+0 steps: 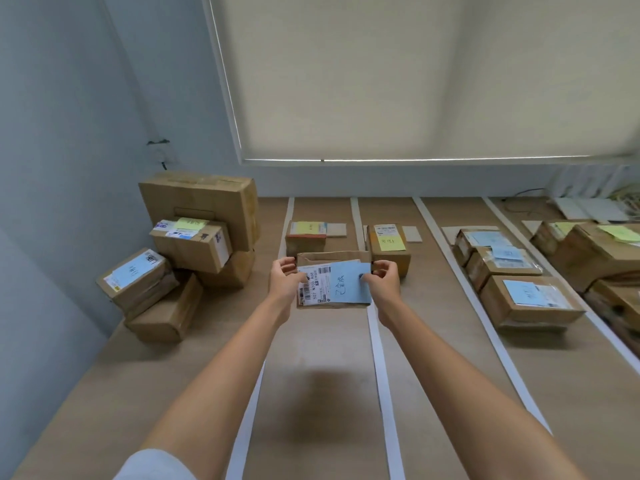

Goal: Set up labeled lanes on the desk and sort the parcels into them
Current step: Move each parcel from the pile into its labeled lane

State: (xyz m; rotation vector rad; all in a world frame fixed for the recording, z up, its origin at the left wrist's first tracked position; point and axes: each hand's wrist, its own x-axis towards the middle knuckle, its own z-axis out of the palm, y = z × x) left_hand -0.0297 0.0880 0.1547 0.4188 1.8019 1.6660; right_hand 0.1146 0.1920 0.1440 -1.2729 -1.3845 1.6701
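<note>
Held up above the desk (214, 368), over the first white tape strip (377, 344) right of centre: one flat cardboard parcel (332, 282), tilted with its top face toward the camera, probably so that the labels can be read. Left hand (285, 277) curled round the parcel's left edge, right hand (382, 278) gripping its right edge, thumb lying on the blue sticky note (349, 282) that partly covers the white shipping label (313, 284). Handwriting on the note visible but not readable with certainty.

Just behind the held parcel, between tape strips: a small box with a yellow note (305, 235) in one lane, and a second box with a yellow note (389, 249) in the next lane. Further right of the held parcel, a row of three boxes carrying blue notes (512, 271), lined up front to back in their own lane. Likely the right lane for this one, judging by the note colour. Far left of the held parcel, against the wall, an untidy stack of cardboard boxes (180, 251), apparently not yet sorted.

Sorting seems roughly half done.
</note>
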